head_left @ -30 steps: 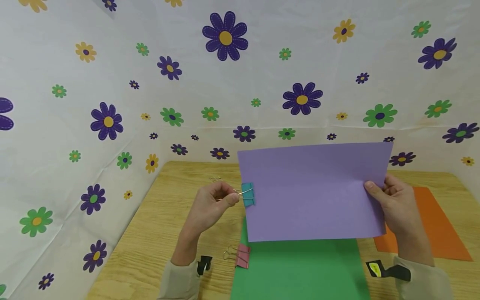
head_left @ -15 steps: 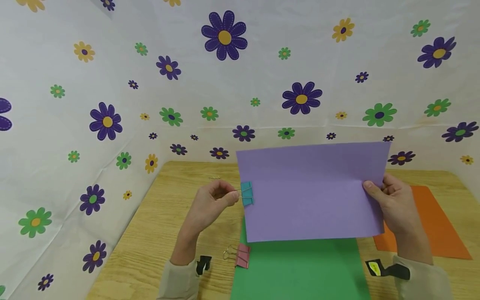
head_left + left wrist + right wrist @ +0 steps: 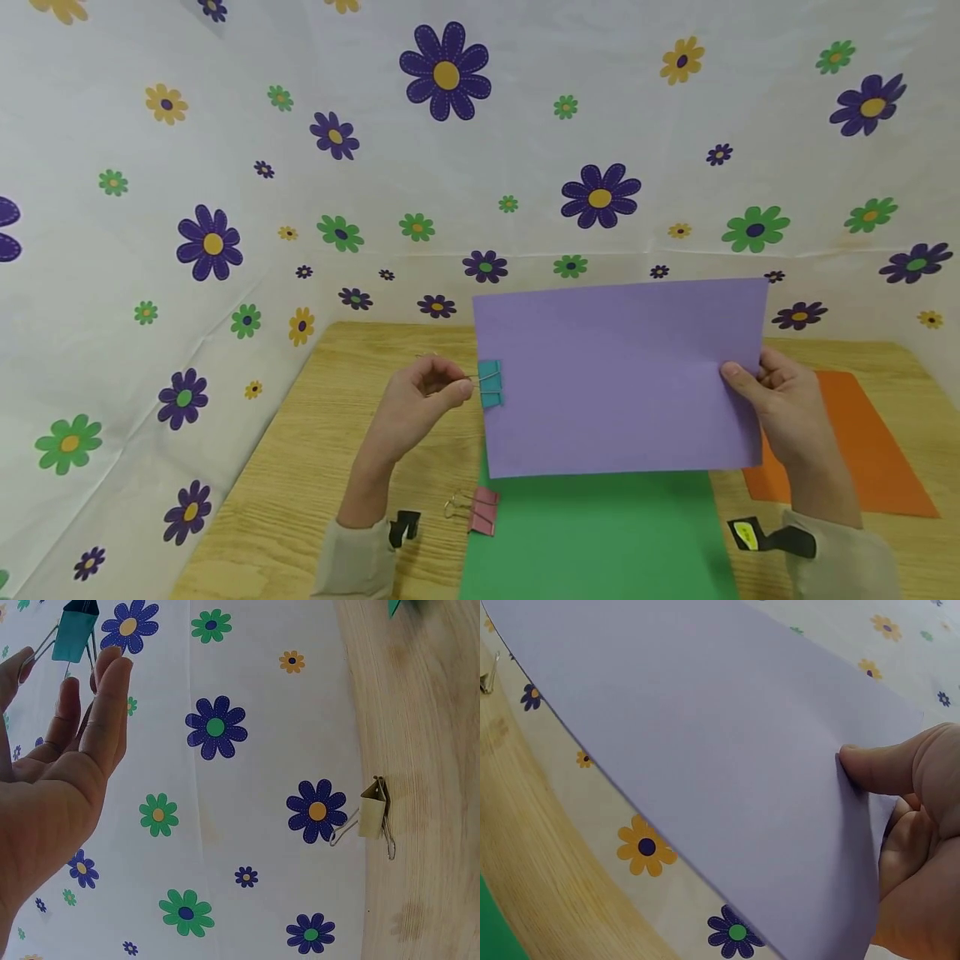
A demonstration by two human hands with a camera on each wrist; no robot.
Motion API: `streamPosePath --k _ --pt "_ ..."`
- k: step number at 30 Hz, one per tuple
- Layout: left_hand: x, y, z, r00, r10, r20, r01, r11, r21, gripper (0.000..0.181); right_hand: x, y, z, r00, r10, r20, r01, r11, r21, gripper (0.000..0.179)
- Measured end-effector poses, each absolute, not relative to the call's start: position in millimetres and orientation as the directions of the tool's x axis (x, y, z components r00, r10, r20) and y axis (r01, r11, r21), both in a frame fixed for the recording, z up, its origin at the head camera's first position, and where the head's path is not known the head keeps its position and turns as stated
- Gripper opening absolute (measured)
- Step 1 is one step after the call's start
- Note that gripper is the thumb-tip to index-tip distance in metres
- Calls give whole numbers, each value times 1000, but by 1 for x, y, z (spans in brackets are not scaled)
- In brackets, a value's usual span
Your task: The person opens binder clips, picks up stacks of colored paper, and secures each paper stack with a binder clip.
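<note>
Purple paper (image 3: 622,383) is held up, tilted, over the table by both hands. A teal binder clip (image 3: 491,383) sits on its left edge. My left hand (image 3: 427,400) pinches the clip's wire handles; the left wrist view shows thumb and fingers at the handles on either side of the teal clip body (image 3: 75,634). My right hand (image 3: 787,408) grips the paper's right edge, thumb on the near face and fingers behind. In the right wrist view the purple paper (image 3: 705,750) bends slightly beside the thumb (image 3: 877,766).
Green paper (image 3: 600,542) lies below, with a pink binder clip (image 3: 483,511) on its left edge. Orange paper (image 3: 877,442) lies to the right. Farther back on the wooden table (image 3: 285,500) stands a cream binder clip (image 3: 371,816). Flower-printed cloth (image 3: 510,125) rises behind.
The purple paper and my right hand have shifted slightly left and up, the sheet turning a little. My left hand keeps its pinch at the teal clip.
</note>
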State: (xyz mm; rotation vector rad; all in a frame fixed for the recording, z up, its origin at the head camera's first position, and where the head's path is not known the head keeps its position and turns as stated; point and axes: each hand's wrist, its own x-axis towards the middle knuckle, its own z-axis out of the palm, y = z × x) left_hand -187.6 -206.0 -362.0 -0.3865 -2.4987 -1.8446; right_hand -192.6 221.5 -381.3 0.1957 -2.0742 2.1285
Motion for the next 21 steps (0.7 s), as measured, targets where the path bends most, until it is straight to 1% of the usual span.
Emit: streamPosePath --k 9,16,21 --pt "-188 -207 -363 -964 210 166 218 255 942 19 -192 223 -379 -983 11 181 -180 59 -982 35" --pt "-189 -207 -364 -966 198 165 217 279 935 19 -192 223 -378 -984 12 180 -179 38 -983 25" --pt "-188 -207 -364 -966 198 168 221 290 931 18 -192 224 -380 -985 12 171 -170 29 -985 24"
